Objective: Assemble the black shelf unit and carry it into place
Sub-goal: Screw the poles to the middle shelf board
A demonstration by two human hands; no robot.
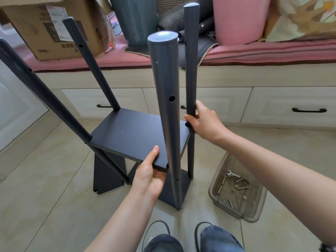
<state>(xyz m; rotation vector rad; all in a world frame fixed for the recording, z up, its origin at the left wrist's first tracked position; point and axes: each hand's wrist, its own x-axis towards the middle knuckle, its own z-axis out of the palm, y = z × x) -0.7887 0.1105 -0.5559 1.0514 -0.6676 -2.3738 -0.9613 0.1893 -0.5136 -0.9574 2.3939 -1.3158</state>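
Black shelf unit (134, 135) upright on floor, four poles, two boards, upper board tilted

Cardboard box (54, 30), pink bin (240, 17)

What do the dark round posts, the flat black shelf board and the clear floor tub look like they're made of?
The dark round posts look like painted metal tube, perhaps plastic: a smooth satin sheen with clean drilled holes. The flat black shelf board looks like matte laminated composite wood, with a thin, square, even edge. The clear floor tub looks like tinted see-through plastic; the screws and wrench show through its wall.
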